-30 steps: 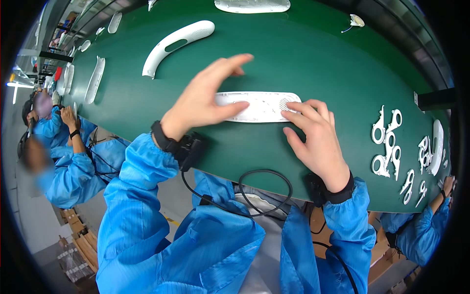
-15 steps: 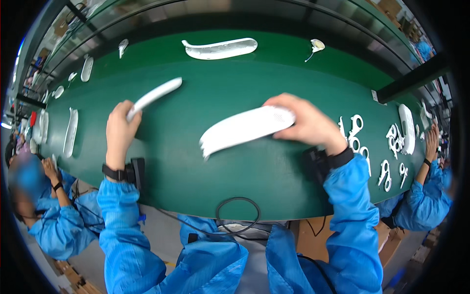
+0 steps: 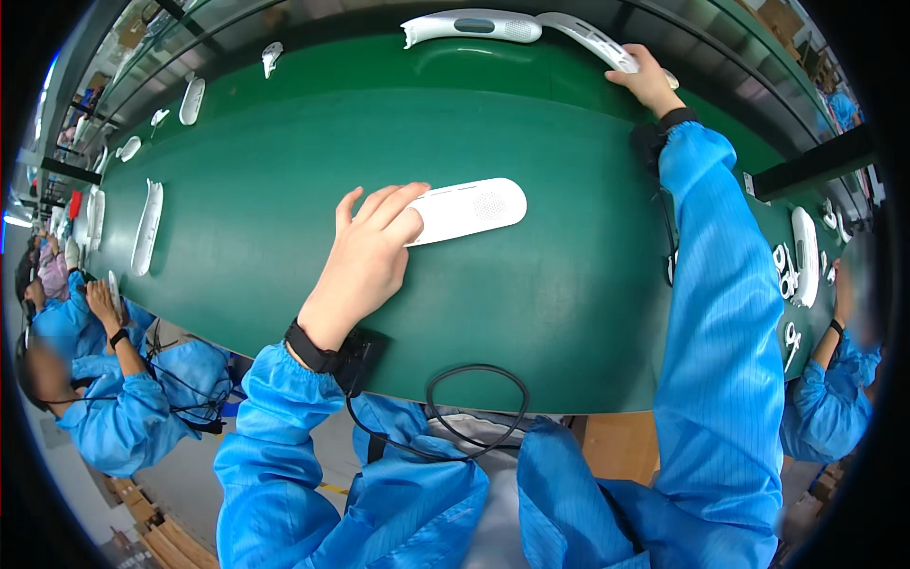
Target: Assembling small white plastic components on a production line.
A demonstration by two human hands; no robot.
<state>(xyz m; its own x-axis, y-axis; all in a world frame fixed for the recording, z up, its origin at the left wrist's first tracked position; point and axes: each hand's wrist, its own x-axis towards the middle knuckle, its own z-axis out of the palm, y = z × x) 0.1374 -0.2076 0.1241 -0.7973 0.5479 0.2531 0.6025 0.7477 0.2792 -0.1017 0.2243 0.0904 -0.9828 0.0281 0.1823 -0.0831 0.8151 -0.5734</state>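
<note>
Shifted from the middle of the green counter (image 3: 531,313) to its far side, the right hand (image 3: 648,80) pinches a curved white shell (image 3: 585,39) in its fingers, while the left hand (image 3: 366,251), fingers bunched together, grips the left end of a perforated white panel (image 3: 472,207) mid-counter.

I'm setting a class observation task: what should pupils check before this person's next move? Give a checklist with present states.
1. Left hand touching the rounded white plastic shell with perforated patch: ok, at its left end.
2. Perforated patch uncovered: ok.
3. Right hand at the curved white plastic shell with opening: ok, at its right end.
4. Firmness of that grasp: cannot tell.
5. Looped black cable clear of both shells: ok, its loop shows by the near edge of the green table.
</note>
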